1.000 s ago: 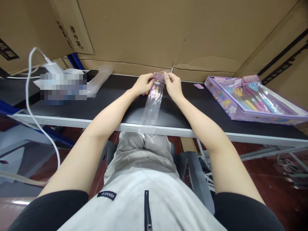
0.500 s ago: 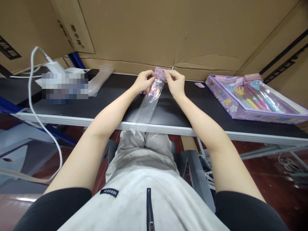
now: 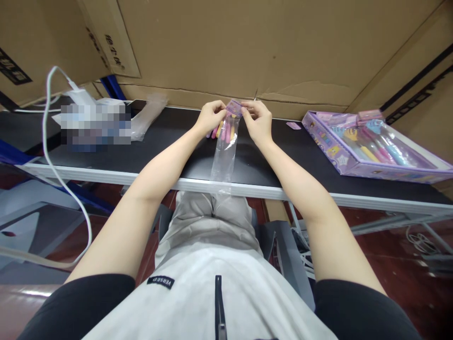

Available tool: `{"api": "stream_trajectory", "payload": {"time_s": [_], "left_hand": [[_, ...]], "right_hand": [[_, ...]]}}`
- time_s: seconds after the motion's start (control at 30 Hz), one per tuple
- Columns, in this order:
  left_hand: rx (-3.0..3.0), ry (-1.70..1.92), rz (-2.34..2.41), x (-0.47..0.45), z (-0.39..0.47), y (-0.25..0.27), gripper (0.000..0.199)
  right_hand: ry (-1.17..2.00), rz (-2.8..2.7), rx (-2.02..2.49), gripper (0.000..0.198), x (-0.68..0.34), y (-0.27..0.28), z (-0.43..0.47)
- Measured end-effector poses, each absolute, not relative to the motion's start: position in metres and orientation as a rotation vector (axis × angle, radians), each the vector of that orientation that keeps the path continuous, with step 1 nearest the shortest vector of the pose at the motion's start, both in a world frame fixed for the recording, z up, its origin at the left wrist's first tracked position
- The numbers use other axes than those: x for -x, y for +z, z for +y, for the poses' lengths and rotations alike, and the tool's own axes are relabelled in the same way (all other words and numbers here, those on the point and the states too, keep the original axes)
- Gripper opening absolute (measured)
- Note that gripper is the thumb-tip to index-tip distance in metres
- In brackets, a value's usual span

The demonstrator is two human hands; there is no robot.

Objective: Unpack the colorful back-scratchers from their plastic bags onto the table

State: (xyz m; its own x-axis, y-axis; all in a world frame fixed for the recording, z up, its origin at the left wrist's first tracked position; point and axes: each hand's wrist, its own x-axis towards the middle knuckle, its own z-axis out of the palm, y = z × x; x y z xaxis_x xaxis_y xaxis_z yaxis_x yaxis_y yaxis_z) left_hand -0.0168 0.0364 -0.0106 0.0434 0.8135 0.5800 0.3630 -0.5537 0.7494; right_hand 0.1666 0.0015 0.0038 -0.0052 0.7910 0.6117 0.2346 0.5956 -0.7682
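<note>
Between my hands is a clear plastic bag (image 3: 223,163) with a purple printed header card (image 3: 234,107) at its top. My left hand (image 3: 211,118) pinches the card's left edge, and my right hand (image 3: 257,118) pinches its right edge. The bag hangs down toward me, its lower end lying over the table's front edge. Several pink and yellow sticks, like handles (image 3: 226,132), show through or behind the bag just under the card; whether they are inside it I cannot tell.
On the right stands a purple display box (image 3: 347,160) holding bagged, colourful claw-headed sticks (image 3: 378,146). A small pink card (image 3: 293,125) lies beside it. At left are clear plastic bags (image 3: 146,118), a blurred-out pile and a white cable (image 3: 45,127). Cardboard (image 3: 226,47) walls the back.
The header card has tilted in my fingers. The bag has swung to the right and now hangs straighter, and the coloured sticks show more plainly. Both hands have hardly moved.
</note>
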Motion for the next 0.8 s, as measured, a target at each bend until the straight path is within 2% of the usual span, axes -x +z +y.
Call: {"api": "stream_trajectory", "payload": {"time_s": [0.27, 0.57, 0.8], "left_hand": [[-1.818, 1.538, 1.177, 0.015, 0.041, -0.009, 0.014], [-1.701, 1.47, 1.171, 0.015, 0.037, -0.008, 0.02], [-1.636, 1.173, 1.152, 0.009, 0.011, 0.005, 0.031]], "right_hand": [[0.621, -1.598, 0.902, 0.018, -0.167, 0.004, -0.001], [0.498, -1.746, 0.918, 0.023, -0.168, 0.004, 0.0], [0.376, -1.809, 0.914, 0.026, -0.169, -0.004, 0.015]]}}
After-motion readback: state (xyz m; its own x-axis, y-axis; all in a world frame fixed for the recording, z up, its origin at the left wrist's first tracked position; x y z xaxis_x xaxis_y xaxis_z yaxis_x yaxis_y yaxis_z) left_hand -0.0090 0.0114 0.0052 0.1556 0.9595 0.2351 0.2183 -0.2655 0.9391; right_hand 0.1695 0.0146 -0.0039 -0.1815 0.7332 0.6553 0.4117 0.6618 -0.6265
